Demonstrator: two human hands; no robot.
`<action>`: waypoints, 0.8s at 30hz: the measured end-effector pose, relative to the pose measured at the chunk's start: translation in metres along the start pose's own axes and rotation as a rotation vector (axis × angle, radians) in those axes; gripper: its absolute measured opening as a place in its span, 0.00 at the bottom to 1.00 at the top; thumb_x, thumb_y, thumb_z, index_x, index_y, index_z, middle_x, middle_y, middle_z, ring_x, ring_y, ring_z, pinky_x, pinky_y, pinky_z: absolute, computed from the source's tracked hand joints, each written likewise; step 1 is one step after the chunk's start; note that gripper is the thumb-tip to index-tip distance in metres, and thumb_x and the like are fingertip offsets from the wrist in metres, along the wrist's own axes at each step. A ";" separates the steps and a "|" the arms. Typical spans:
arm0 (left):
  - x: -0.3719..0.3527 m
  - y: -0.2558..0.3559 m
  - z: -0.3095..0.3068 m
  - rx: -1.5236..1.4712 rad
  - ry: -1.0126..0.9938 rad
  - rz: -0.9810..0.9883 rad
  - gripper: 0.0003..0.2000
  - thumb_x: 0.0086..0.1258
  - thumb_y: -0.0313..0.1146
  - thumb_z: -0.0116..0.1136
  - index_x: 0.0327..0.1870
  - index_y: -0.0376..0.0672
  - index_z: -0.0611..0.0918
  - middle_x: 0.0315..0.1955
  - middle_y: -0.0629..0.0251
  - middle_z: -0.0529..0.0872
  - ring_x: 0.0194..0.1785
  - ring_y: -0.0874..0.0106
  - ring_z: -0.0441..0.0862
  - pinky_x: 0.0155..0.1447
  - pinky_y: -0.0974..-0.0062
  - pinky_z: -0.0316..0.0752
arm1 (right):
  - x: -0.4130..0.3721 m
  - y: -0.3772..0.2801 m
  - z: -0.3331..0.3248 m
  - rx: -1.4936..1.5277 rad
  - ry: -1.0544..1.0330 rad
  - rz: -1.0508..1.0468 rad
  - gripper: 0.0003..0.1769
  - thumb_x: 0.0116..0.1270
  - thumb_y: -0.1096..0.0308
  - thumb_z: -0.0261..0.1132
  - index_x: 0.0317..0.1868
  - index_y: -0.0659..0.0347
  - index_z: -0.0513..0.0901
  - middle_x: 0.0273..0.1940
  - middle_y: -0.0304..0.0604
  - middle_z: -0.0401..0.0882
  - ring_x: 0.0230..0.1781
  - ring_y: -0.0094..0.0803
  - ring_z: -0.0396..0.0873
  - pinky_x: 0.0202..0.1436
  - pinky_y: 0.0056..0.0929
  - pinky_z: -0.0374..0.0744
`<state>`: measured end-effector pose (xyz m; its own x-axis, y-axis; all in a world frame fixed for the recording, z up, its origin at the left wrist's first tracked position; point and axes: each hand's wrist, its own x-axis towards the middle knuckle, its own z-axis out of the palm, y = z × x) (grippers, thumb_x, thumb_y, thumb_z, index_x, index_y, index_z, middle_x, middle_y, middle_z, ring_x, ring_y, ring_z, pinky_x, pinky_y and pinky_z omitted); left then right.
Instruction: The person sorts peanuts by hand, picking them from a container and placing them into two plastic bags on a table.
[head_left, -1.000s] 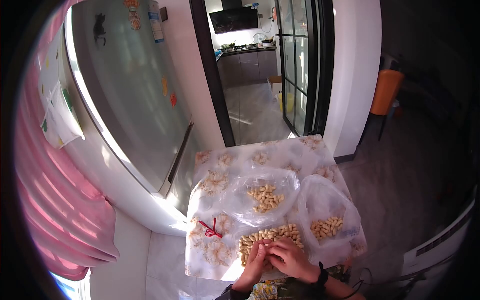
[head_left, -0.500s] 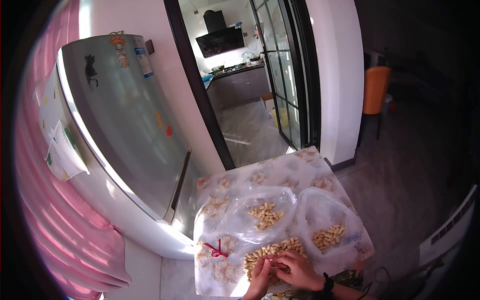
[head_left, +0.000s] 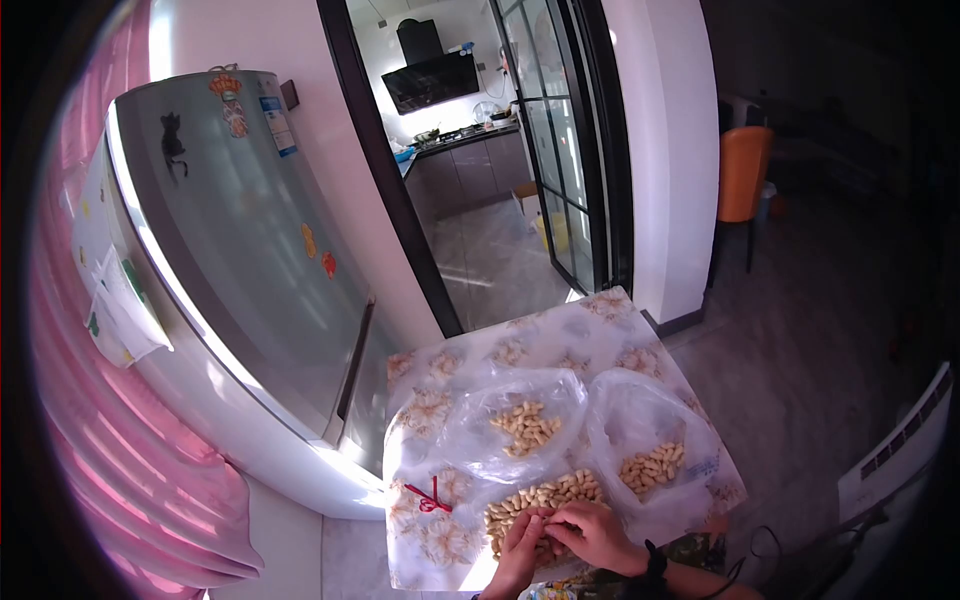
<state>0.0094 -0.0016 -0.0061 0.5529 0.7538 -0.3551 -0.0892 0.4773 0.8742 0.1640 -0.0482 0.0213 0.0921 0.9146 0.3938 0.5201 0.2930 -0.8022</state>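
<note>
Near the front of the table, my left hand (head_left: 519, 547) and my right hand (head_left: 598, 538) meet with bent fingers, their fingertips pinched together. Whatever is between the fingertips is too small and covered to make out. Directly below them lies a rectangular pile of unshelled peanuts (head_left: 545, 493), partly hidden by both hands. Beyond it, a clear plastic bag (head_left: 470, 440) lies spread out with a smaller heap of peanuts (head_left: 527, 428) on it. To the right, another open plastic bag (head_left: 620, 410) contains more peanuts (head_left: 653, 467).
A red ribbon or tie (head_left: 430, 497) lies at the left of the flowered tablecloth (head_left: 440, 545). The refrigerator (head_left: 235, 250) stands close on the left, beside a pink curtain (head_left: 130, 470). Ahead, a glass door (head_left: 550, 150) opens into a kitchen. An orange chair (head_left: 743, 175) is off to the right.
The view has shifted slightly. My hands stay together over the peanuts, with the right fingers drawn in a little closer to the left fingertips. The bags and heaps look the same.
</note>
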 end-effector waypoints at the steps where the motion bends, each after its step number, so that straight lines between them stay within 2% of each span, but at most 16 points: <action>1: -0.001 0.001 0.001 -0.005 -0.003 0.011 0.18 0.83 0.46 0.41 0.62 0.45 0.71 0.41 0.67 0.82 0.38 0.79 0.80 0.40 0.82 0.73 | 0.000 0.000 0.000 0.001 0.000 0.003 0.07 0.62 0.68 0.71 0.38 0.59 0.85 0.33 0.41 0.81 0.34 0.39 0.82 0.38 0.33 0.78; 6: -0.002 0.005 0.006 -0.016 0.000 0.049 0.17 0.83 0.46 0.41 0.60 0.44 0.72 0.38 0.68 0.83 0.34 0.79 0.79 0.40 0.82 0.74 | 0.004 -0.010 -0.004 0.040 0.007 -0.038 0.09 0.61 0.67 0.72 0.38 0.60 0.84 0.32 0.41 0.81 0.33 0.39 0.83 0.37 0.33 0.79; 10: -0.003 0.005 0.007 -0.042 0.057 0.098 0.17 0.82 0.45 0.44 0.60 0.44 0.72 0.35 0.71 0.82 0.33 0.80 0.78 0.40 0.82 0.74 | 0.002 -0.011 -0.004 0.045 -0.033 0.006 0.09 0.60 0.67 0.73 0.38 0.60 0.84 0.32 0.41 0.81 0.33 0.38 0.83 0.36 0.32 0.79; 15: 0.000 0.000 0.004 -0.044 0.052 0.099 0.15 0.81 0.43 0.48 0.59 0.43 0.74 0.32 0.71 0.81 0.33 0.81 0.77 0.38 0.84 0.73 | 0.000 0.001 0.002 0.079 0.056 -0.002 0.08 0.62 0.68 0.72 0.37 0.62 0.82 0.33 0.43 0.82 0.33 0.36 0.83 0.35 0.30 0.79; 21: 0.003 -0.008 0.004 -0.047 0.048 0.202 0.10 0.78 0.39 0.54 0.49 0.43 0.76 0.30 0.73 0.80 0.30 0.83 0.75 0.33 0.85 0.69 | -0.001 -0.001 -0.002 0.112 0.066 0.051 0.10 0.63 0.66 0.72 0.37 0.62 0.82 0.31 0.44 0.82 0.29 0.35 0.82 0.33 0.30 0.78; 23: 0.004 -0.009 0.015 -0.046 0.231 0.344 0.11 0.81 0.42 0.48 0.43 0.45 0.77 0.23 0.71 0.82 0.20 0.84 0.76 0.21 0.89 0.67 | 0.000 -0.003 -0.006 0.076 0.023 0.037 0.10 0.63 0.66 0.73 0.37 0.63 0.82 0.30 0.44 0.82 0.28 0.35 0.82 0.33 0.29 0.78; 24: 0.003 -0.008 0.017 -0.046 0.231 0.345 0.11 0.81 0.42 0.48 0.43 0.45 0.77 0.23 0.71 0.82 0.20 0.84 0.76 0.21 0.89 0.67 | 0.000 -0.003 -0.007 0.041 -0.020 0.025 0.11 0.63 0.65 0.73 0.37 0.63 0.82 0.29 0.44 0.82 0.27 0.34 0.82 0.32 0.29 0.79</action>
<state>0.0260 -0.0105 -0.0088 0.2843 0.9520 -0.1136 -0.2766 0.1949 0.9410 0.1685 -0.0511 0.0275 0.0874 0.9269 0.3651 0.4827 0.2812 -0.8294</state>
